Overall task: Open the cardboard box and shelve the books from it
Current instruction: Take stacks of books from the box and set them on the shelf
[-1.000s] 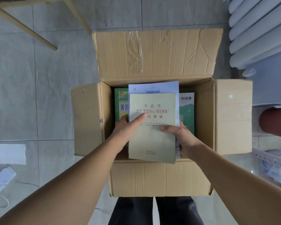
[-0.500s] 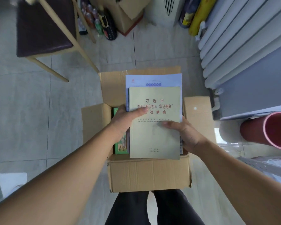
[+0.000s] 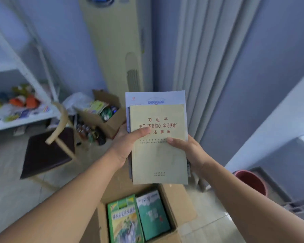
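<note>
Both hands hold a pile of books (image 3: 159, 146) up above the cardboard box (image 3: 179, 202).

The left hand (image 3: 125, 144) grips the pile's left side, thumb on the yellow book (image 3: 159, 158) on top; the right hand (image 3: 188, 151) grips the right side. A pale blue book (image 3: 154, 97) sticks out behind, and maybe more hide under it, but that part is blurry. The box sits open on the floor (image 3: 16, 190), with a green book (image 3: 123, 221) and a teal book (image 3: 153, 214) side by side inside.
</note>
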